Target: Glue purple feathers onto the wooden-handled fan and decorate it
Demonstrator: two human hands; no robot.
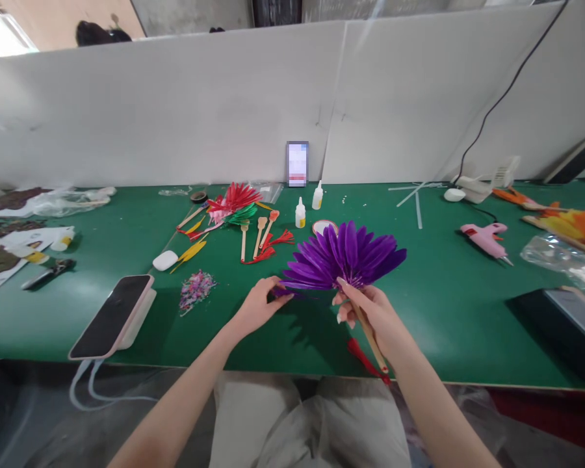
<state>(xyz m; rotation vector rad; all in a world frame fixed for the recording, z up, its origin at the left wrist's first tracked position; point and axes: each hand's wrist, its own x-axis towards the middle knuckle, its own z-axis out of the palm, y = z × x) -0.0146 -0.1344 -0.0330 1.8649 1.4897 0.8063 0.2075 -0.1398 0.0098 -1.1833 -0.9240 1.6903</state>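
Observation:
A purple feather fan point(351, 253) is spread out over the front middle of the table. My right hand point(368, 309) is closed round the top of its wooden handle point(370, 335), thumb pressed at the base of the feathers. A red tassel point(365, 359) hangs from the handle's lower end. At the fan's left edge my left hand point(263, 302) pinches a purple feather point(285, 292) between thumb and fingers. Whether that feather is joined to the fan I cannot tell. A round white lid or dish with a red rim point(323, 227) shows partly behind the fan.
Small glue bottles point(299, 214), wooden handles with red tassels point(260, 235) and red feathers point(236, 198) lie beyond my hands. At left are a phone point(112, 315) and colourful flakes point(196, 290). A pink glue gun point(485, 239) and a dark box point(560, 325) are at right.

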